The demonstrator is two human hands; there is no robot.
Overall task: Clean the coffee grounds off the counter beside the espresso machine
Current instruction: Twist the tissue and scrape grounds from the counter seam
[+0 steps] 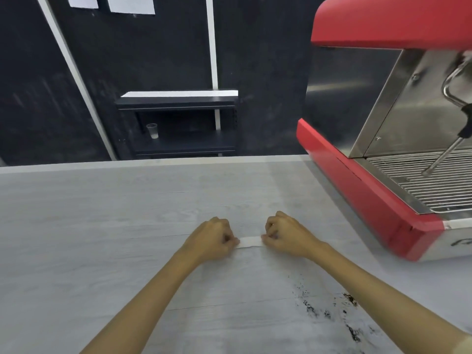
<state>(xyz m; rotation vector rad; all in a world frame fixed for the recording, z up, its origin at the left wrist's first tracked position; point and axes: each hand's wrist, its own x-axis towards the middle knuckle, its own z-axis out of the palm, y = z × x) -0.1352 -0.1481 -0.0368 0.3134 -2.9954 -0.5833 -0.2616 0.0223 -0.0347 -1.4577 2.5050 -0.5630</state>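
A pale grey wood-grain counter (102, 226) runs left of the red espresso machine (370, 200). The left hand (212, 238) and right hand (286, 236) each pinch an end of a thin, limp white strip (250, 241), probably tape or paper. Loose dark coffee grounds (329, 312) lie scattered near the right forearm; light and smeary, best dabbed up.

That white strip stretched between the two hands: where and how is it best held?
By its two short ends, as now: the left hand pinches one end and the right hand the other. The white strip is thin, flat and low over the counter, so come from the sides, fingertips pinching each end.
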